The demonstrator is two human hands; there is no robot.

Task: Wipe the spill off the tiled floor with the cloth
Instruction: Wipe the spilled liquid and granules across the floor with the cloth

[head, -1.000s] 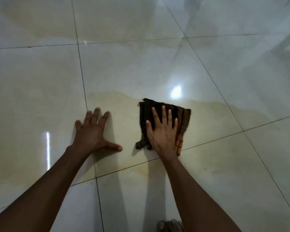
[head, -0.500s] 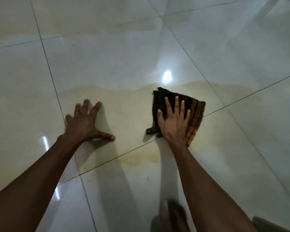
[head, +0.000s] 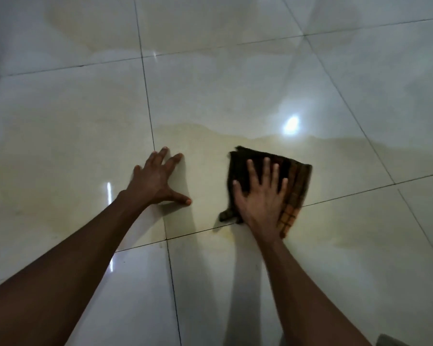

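Right hand [head: 260, 203], fingers splayed flat, presses dark brown checked cloth [head: 293, 188] mid-frame, left hand [head: 155, 182] flat on glossy tiled floor [head: 210, 91]; yellowish spill [head: 205, 156] mostly remains.

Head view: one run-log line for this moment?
right hand flat on dark checked cloth | left hand braced on glossy tiled floor | yellowish spill remains
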